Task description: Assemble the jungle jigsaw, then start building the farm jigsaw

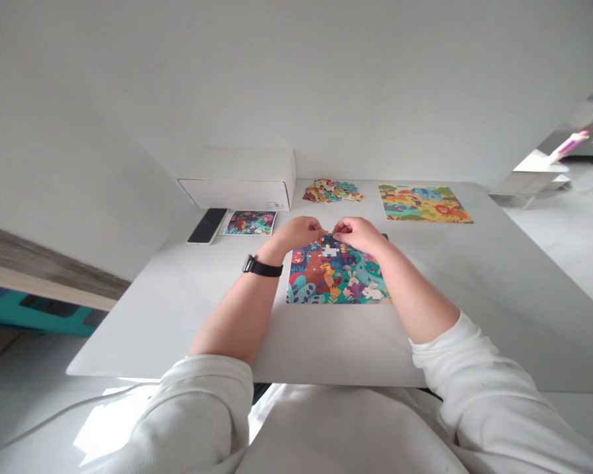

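The puzzle (340,275) lies on the worktop (217,296), longer from left to right; its gap (329,252) is just bodyward of left hand (305,231) and right hand (358,233), similarly near — fingers curled, their grip I cannot tell.

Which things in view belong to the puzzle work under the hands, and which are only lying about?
In the job:
forest puzzle
left hand and right hand, at its far edge
picture card, apparently its guide

Lying about:
phone
white box
yellow animal puzzle
loose pieces, probably another puzzle's
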